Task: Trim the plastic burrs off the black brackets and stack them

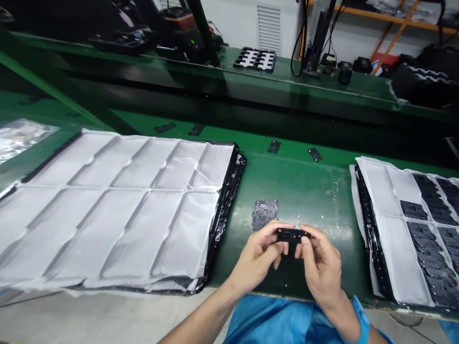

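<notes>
Both my hands hold one small black flat part [292, 234] above the near edge of the green bench [304, 186]. My left hand [260, 255] pinches its left end with curled fingers. My right hand [321, 265] pinches its right end with the thumb on top. Just beyond the hands lies a small pile of grey flat parts [264, 214] on the bench. A light blue sleeve and apron show under my wrists.
A stack of black trays covered with white sheet [118, 205] fills the left. On the right another tray stack [401, 229] holds several black parts [430, 224]. Loose black pieces [274, 146] lie further back. A far shelf carries a parts tray [255, 59], cables and equipment.
</notes>
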Demonstrator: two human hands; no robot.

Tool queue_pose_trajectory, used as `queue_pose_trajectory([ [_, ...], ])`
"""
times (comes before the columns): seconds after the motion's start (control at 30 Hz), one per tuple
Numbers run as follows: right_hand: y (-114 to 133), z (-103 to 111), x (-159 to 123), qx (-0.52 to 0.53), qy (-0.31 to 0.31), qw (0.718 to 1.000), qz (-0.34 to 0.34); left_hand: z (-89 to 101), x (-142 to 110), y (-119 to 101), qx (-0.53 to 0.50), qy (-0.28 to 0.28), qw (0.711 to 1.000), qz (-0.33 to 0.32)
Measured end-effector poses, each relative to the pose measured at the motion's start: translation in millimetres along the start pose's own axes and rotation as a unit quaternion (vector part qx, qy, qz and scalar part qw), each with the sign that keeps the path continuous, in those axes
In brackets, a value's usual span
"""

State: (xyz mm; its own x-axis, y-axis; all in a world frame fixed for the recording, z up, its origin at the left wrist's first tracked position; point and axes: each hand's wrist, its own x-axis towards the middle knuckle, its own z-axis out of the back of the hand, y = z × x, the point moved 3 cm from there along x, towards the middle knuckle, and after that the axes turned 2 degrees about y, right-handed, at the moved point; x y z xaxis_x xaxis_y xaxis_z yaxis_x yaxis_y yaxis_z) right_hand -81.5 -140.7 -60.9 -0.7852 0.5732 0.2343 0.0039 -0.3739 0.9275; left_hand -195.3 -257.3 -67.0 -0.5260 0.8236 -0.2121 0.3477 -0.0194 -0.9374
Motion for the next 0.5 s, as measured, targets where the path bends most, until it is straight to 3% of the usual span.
queue_pose_trajectory([
  [0.2, 2, 7, 3, -0.021, -0.034, 0.995, 0.094, -6.0, 10, 4, -0.021, -0.011, 0.998, -0.059],
  [0.5, -5, 11, 6, -0.016, -0.066, 0.992, 0.102, -20.7, 24, 10, -0.048, -0.009, 0.996, -0.069],
])
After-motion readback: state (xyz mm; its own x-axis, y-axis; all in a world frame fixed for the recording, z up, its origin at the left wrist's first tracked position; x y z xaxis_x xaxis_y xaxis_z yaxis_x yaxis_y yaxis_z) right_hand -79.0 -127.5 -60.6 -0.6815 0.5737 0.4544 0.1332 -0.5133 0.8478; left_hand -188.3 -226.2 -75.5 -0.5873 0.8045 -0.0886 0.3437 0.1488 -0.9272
